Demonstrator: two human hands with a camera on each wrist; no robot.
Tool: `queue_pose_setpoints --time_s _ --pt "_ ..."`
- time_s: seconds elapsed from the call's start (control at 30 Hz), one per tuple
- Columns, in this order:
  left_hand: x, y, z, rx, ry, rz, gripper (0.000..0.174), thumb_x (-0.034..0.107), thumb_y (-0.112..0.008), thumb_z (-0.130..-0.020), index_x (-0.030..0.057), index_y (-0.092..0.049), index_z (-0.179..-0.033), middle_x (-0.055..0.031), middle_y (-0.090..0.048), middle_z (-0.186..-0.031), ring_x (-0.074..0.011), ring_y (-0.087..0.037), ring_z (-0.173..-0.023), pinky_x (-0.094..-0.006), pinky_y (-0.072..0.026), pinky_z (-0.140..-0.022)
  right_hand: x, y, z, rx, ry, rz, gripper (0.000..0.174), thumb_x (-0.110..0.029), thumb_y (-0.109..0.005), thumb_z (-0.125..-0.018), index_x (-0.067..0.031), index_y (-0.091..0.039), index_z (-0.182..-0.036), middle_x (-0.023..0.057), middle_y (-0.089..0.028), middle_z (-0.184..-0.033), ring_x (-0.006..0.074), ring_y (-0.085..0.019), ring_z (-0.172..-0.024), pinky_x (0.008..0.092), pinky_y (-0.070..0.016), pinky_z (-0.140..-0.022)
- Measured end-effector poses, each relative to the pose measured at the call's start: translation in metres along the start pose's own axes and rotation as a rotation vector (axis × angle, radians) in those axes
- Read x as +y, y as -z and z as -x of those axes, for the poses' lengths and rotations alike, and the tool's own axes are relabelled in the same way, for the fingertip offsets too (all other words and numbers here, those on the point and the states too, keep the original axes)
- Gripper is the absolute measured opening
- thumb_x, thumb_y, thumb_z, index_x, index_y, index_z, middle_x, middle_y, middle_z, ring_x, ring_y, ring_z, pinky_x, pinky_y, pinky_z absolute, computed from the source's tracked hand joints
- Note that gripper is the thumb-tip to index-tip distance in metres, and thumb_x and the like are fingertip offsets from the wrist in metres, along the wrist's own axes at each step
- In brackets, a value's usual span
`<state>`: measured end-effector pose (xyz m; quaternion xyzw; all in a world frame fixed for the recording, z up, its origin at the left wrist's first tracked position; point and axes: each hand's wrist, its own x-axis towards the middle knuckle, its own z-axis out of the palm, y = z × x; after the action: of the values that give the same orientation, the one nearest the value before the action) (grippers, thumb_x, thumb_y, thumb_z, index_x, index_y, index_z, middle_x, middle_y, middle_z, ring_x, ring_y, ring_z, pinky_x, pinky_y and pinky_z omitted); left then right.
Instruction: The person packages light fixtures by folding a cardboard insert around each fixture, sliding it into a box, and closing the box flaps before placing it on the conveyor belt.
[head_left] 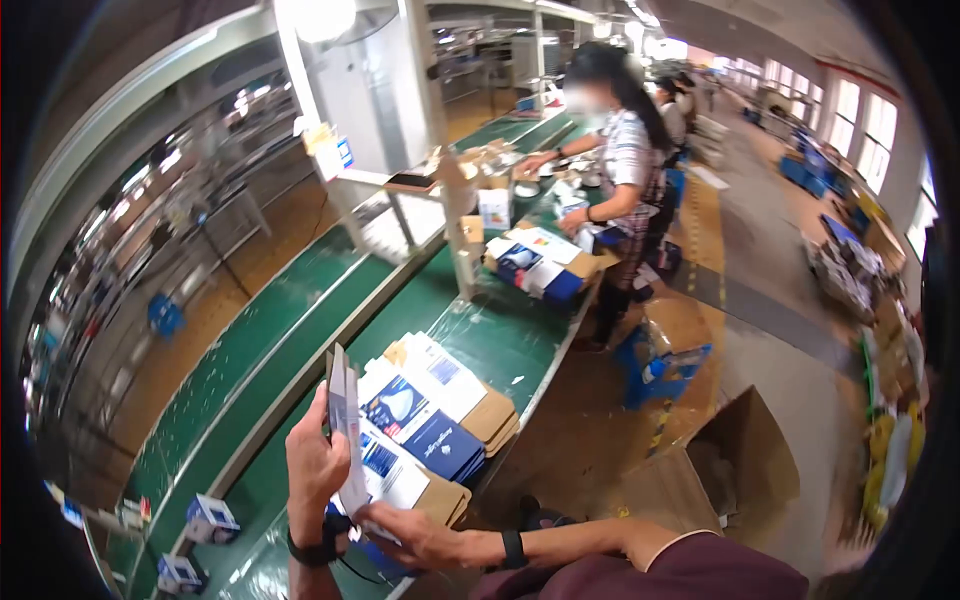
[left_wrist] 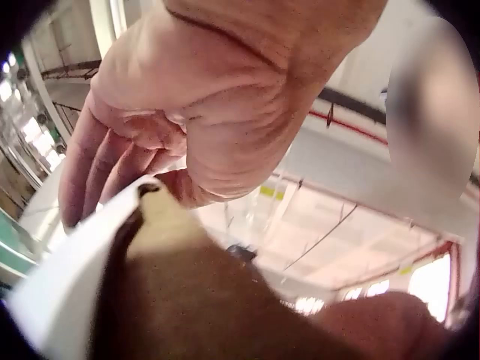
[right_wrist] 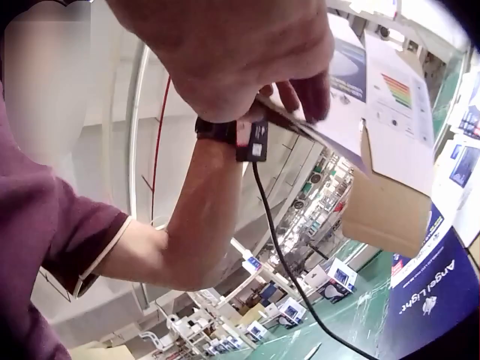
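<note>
A folded, printed cardboard carton (head_left: 350, 440) stands on edge between both hands over the workbench. My left hand (head_left: 318, 460) grips its upper part, thumb on one face and fingers around the other. In the left wrist view, the brown inner side of the carton (left_wrist: 172, 285) shows below the left hand (left_wrist: 195, 105). Down at the lower edge, my right hand (head_left: 425, 538) pinches the board; its curled fingers (right_wrist: 315, 97) show on the carton in the right wrist view. Beside it lie stacks of flat blue-and-white cartons (head_left: 440, 440), one face reading "Angel Light".
A green bench (head_left: 400, 310) runs lengthwise, with small made-up boxes (head_left: 210, 518) at its left. Farther along, another person (head_left: 625, 150) works by a carton pile (head_left: 540, 262). An open brown box (head_left: 740, 450) stands to the right. A cable (right_wrist: 281, 255) hangs from the left wrist.
</note>
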<state>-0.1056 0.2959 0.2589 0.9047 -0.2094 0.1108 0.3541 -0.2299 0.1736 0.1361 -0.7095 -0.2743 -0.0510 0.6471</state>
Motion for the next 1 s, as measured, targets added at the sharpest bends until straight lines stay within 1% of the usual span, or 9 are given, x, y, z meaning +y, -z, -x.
queue_pose_setpoints --time_s 0.13,0.23,0.37,0.47,0.53,0.6,0.63,0.73,1.0 --pt "-0.033 -0.02 0.013 0.032 -0.015 -0.406 0.047 0.005 -0.064 -0.091 0.0016 -0.063 -0.138 -0.0278 -0.071 -0.089 -0.0473 -0.07 -0.08 -0.0531 -0.0544 -0.07 0.047 0.053 -0.005 -0.391 -0.258 -0.221 0.038 -0.02 -0.065 -0.104 -0.006 -0.062 -0.139 0.0141 -0.071 -0.125 0.026 -0.071 -0.111 0.0405 -0.0555 -0.096" --pt "0.017 -0.003 0.025 0.192 0.065 -0.227 0.05 -0.007 -0.062 -0.089 -0.0027 -0.065 -0.139 -0.0294 -0.073 -0.101 -0.043 -0.076 -0.087 -0.0413 -0.059 -0.077 0.12 0.189 -0.02 -0.072 -0.258 -0.017 0.043 -0.019 -0.068 -0.103 -0.0055 -0.062 -0.143 0.0113 -0.072 -0.127 0.0179 -0.069 -0.11 0.0343 -0.0559 -0.098" --pt "0.071 0.005 0.007 0.278 0.063 -0.361 0.04 -0.004 -0.064 -0.09 -0.0032 -0.07 -0.13 -0.0207 -0.077 -0.098 -0.0326 -0.073 -0.078 -0.0415 -0.0562 -0.073 0.218 0.424 -0.099 0.605 -0.258 0.065 0.023 -0.017 -0.064 -0.106 -0.0015 -0.069 -0.122 0.0046 -0.073 -0.097 0.0121 -0.068 -0.078 0.0285 -0.0561 -0.07" --pt "0.084 -0.02 -0.031 0.064 -0.06 -0.673 0.043 -0.013 -0.065 -0.09 -0.005 -0.07 -0.131 -0.0213 -0.076 -0.102 -0.0334 -0.071 -0.076 -0.0413 -0.055 -0.068 0.303 0.551 -0.178 0.607 -0.29 0.435 0.032 -0.03 -0.06 -0.106 -0.0012 -0.07 -0.115 0.0127 -0.073 -0.085 0.0198 -0.07 -0.075 0.0375 -0.0544 -0.07" --pt "0.053 -0.065 -0.041 0.06 -0.263 -0.702 0.035 -0.005 -0.066 -0.091 -0.0043 -0.071 -0.126 -0.0205 -0.077 -0.102 -0.037 -0.074 -0.083 -0.0447 -0.0591 -0.072 0.366 0.603 -0.237 0.482 -0.333 0.701 0.035 -0.034 -0.059 -0.104 -0.0031 -0.072 -0.11 0.0217 -0.074 -0.09 0.0414 -0.071 -0.085 0.0472 -0.0547 -0.078" --pt "0.03 -0.111 -0.034 -0.281 -0.028 -0.583 0.028 0.007 -0.061 -0.1 -0.0012 -0.073 -0.123 -0.0206 -0.075 -0.117 -0.04 -0.072 -0.106 -0.0443 -0.0581 -0.089 0.409 0.618 -0.289 0.451 -0.109 0.735 0.026 -0.03 -0.061 -0.104 -0.0073 -0.071 -0.112 0.0244 -0.073 -0.104 0.0474 -0.068 -0.101 0.0489 -0.0558 -0.086" --pt "-0.004 -0.145 -0.022 -0.368 -0.003 -0.589 0.045 0.005 -0.069 -0.086 0.0023 -0.071 -0.131 -0.0146 -0.075 -0.116 -0.0308 -0.072 -0.091 -0.0407 -0.0561 -0.078 0.471 0.634 -0.316 0.467 0.123 0.955 0.018 -0.025 -0.064 -0.102 -0.0099 -0.073 -0.108 0.0186 -0.074 -0.096 0.0395 -0.071 -0.093 0.0443 -0.0571 -0.08" --pt "-0.027 -0.197 0.005 -0.738 0.34 -0.49 0.065 0.031 -0.072 -0.092 0.0071 -0.053 -0.15 -0.0192 -0.056 -0.149 -0.0369 -0.061 -0.114 -0.0488 -0.0513 -0.091 0.506 0.629 -0.362 0.317 -0.137 0.867 0.02 -0.026 -0.064 -0.103 -0.0088 -0.072 -0.11 0.0168 -0.073 -0.097 0.0361 -0.071 -0.094 0.0422 -0.0563 -0.08" --pt "-0.049 -0.205 -0.043 -0.611 0.508 -0.421 0.1 0.041 -0.082 -0.085 0.0019 -0.032 -0.163 -0.0291 -0.027 -0.169 -0.0499 -0.033 -0.151 -0.0563 -0.0299 -0.122 0.549 0.653 -0.406 0.206 -0.359 0.859 0.025 -0.027 -0.065 -0.104 -0.0057 -0.07 -0.116 0.0118 -0.072 -0.099 0.0271 -0.068 -0.094 0.0367 -0.0543 -0.082"
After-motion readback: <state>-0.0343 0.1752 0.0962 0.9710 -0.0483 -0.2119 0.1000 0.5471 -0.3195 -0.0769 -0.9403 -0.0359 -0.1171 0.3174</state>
